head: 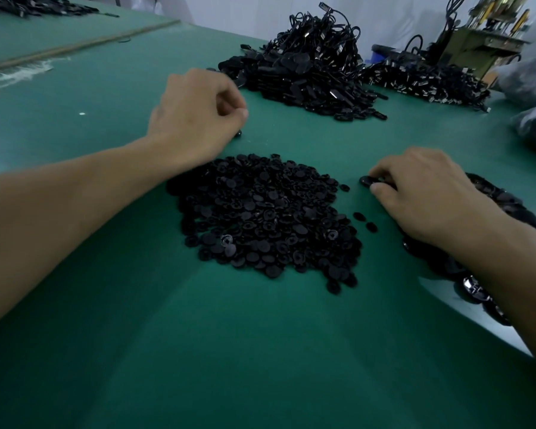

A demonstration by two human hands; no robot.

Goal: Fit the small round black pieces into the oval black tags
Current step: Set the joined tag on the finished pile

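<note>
One green table (167,351) fills the view. Far across it rises a tangled heap of corded black tags (307,72). At centre, small round black pieces (266,218) lie in a flat matte pile. Left hand (195,119), beyond it, curls its fingers; any contents cannot be told. Right hand (430,196), beside the pile, pinches an oval black tag (369,181).

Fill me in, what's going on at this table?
A person works bare-handed on the green table. The right hand pinches an oval black tag beside the heap of small round black pieces. The left hand hovers past that heap, fingers curled; whether it holds a piece is unclear. A tall pile of black corded parts sits behind.
</note>
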